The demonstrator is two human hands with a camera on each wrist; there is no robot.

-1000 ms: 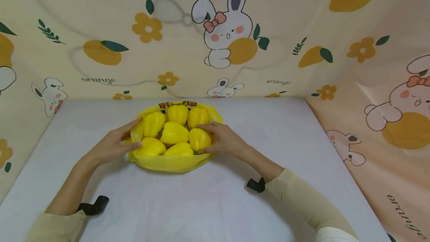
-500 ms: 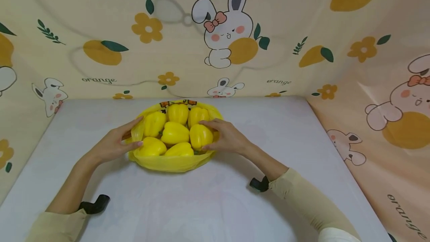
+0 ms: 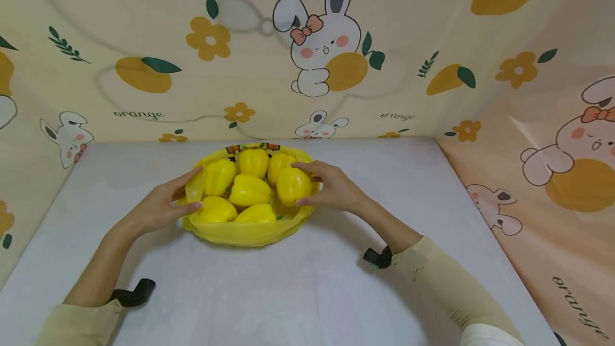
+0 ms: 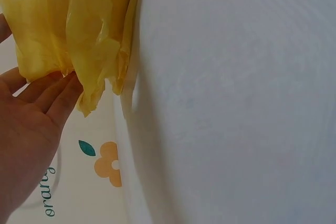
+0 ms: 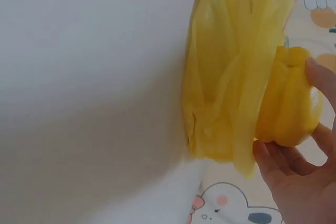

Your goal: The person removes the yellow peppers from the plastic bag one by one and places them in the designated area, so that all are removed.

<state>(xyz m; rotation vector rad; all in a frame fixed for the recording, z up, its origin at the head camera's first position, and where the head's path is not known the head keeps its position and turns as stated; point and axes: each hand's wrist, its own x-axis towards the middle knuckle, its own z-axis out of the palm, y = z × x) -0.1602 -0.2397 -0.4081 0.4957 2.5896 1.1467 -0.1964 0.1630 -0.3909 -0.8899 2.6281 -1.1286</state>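
Observation:
A yellow plastic bag (image 3: 250, 235) stands wide open near the back of the table, left of the middle, with several yellow bell peppers (image 3: 250, 190) inside. My left hand (image 3: 156, 207) holds the bag's left side; in the left wrist view its fingers (image 4: 65, 95) lie against the outside of the plastic. Between thumb and fingers, my right hand (image 3: 336, 188) grips one bell pepper (image 3: 293, 187) at the bag's right rim. The right wrist view shows that pepper (image 5: 291, 98) sticking up past the bag's edge (image 5: 247, 108). Its lower part is hidden behind the plastic there.
A white-covered table (image 3: 269, 292) carries the bag. Behind it hangs a cream cloth (image 3: 399, 31) printed with rabbits and oranges, and the cloth continues along the right side (image 3: 509, 148). Dark wrist devices (image 3: 136, 292) show by both sleeves.
My right hand has lifted one bell pepper up and to the right from among the others, opening a gap in the bag. The left hand has stayed at the bag's left side.

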